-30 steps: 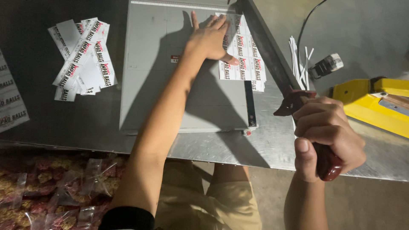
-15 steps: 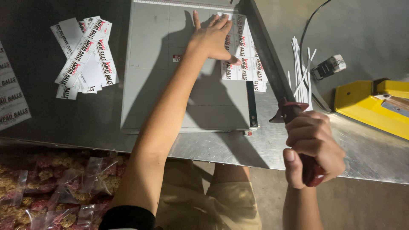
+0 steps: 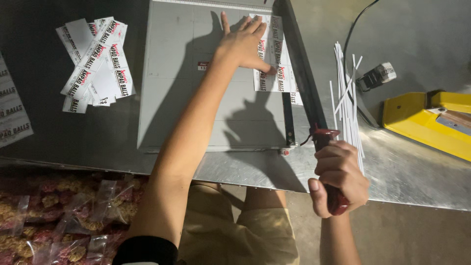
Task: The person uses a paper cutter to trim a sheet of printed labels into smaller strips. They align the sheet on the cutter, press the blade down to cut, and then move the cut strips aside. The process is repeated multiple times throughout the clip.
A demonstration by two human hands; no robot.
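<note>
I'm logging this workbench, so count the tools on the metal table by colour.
Grey flat paper cutter board with red-handled blade arm: 1
Yellow metal tool at the right edge: 1
Small black and silver device on a cable: 1
Total: 3

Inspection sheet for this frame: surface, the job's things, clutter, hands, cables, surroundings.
Surface: metal table, dim light.
Job's things: grey paper cutter with printed label sheets at the blade edge; red handle of the blade arm.
Clutter: cut labels in a loose pile at left; thin white strips right of the blade; yellow device.
Hands: left hand flat on the sheets; right hand gripping the handle.
Cables: black cable running to a plug.
Surroundings: bagged snacks below the table edge.
</note>
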